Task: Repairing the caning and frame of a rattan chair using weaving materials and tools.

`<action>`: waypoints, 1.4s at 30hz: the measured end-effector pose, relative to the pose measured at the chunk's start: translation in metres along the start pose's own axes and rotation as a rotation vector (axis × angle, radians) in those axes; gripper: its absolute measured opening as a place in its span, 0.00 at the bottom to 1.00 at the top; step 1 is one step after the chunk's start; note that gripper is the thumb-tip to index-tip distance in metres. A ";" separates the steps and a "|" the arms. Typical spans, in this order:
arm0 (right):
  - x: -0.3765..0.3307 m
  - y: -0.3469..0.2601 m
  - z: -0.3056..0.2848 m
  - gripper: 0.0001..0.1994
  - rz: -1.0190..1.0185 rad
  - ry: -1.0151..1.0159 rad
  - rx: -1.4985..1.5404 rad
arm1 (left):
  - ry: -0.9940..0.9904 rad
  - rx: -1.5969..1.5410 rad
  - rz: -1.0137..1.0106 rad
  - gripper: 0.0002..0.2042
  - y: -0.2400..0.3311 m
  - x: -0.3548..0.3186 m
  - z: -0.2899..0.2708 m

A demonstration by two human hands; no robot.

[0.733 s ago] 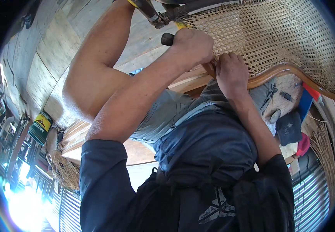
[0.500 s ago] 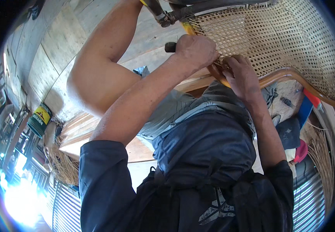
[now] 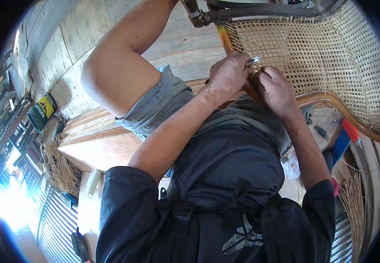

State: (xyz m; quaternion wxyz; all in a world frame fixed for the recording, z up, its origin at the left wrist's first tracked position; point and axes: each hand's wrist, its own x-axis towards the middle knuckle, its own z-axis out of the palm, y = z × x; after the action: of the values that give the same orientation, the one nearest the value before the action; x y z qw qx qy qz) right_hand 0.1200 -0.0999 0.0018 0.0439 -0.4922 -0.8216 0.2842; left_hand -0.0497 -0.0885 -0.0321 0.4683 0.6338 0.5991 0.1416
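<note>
A cane-webbed chair panel [image 3: 299, 52] in a curved brown wooden frame [image 3: 321, 97] lies across the upper right, close to my lap. At its near left corner my left hand [image 3: 229, 74] is closed round a hand tool, whose shiny metal tip [image 3: 253, 61] sticks out beside the thumb over the webbing. Most of the tool is hidden in the fist. Just to the right, my right hand [image 3: 277, 90] has its fingers curled and pinched at the edge of the cane; whatever lies between them is hidden.
Dark tubing [image 3: 260, 13] runs along the panel's far edge. A green and yellow can [image 3: 42, 113] stands at left by a bundle of loose cane strands [image 3: 60, 164]. More strands [image 3: 352, 204] lie at lower right, near a red-and-blue object [image 3: 350, 130]. Wooden boards cover the floor.
The tool's metal tip now shows above my left hand, where earlier its dark handle end stuck out on the left. Both hands have shifted slightly down in view.
</note>
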 end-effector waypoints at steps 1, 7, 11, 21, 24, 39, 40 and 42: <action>0.000 0.002 0.000 0.04 -0.006 0.001 -0.002 | 0.006 0.001 0.000 0.11 0.001 0.000 0.001; -0.002 0.004 0.003 0.04 -0.087 0.056 0.000 | 0.084 -0.069 -0.028 0.11 0.003 -0.006 0.006; -0.001 0.003 0.003 0.04 -0.092 0.029 -0.017 | 0.056 -0.026 -0.053 0.09 0.001 -0.002 0.007; 0.006 -0.005 0.009 0.05 0.069 -0.005 -0.091 | 0.183 0.009 -0.182 0.08 0.011 -0.003 0.013; 0.009 -0.006 0.007 0.05 0.134 -0.020 -0.063 | 0.148 0.021 -0.218 0.08 0.011 -0.001 0.012; 0.030 -0.009 0.008 0.03 0.306 -0.096 0.003 | 0.117 0.071 -0.242 0.11 -0.002 0.007 0.005; 0.028 -0.010 0.009 0.03 0.308 -0.097 0.004 | 0.115 0.071 -0.242 0.11 -0.002 0.007 0.004; 0.024 -0.011 0.007 0.03 0.292 -0.074 -0.026 | 0.096 0.069 -0.261 0.11 0.002 0.007 0.003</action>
State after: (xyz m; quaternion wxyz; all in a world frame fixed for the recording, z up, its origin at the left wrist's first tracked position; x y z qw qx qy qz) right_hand 0.0964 -0.0864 -0.0038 -0.0345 -0.5963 -0.7459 0.2948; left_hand -0.0445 -0.0830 -0.0345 0.4315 0.5588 0.7026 0.0888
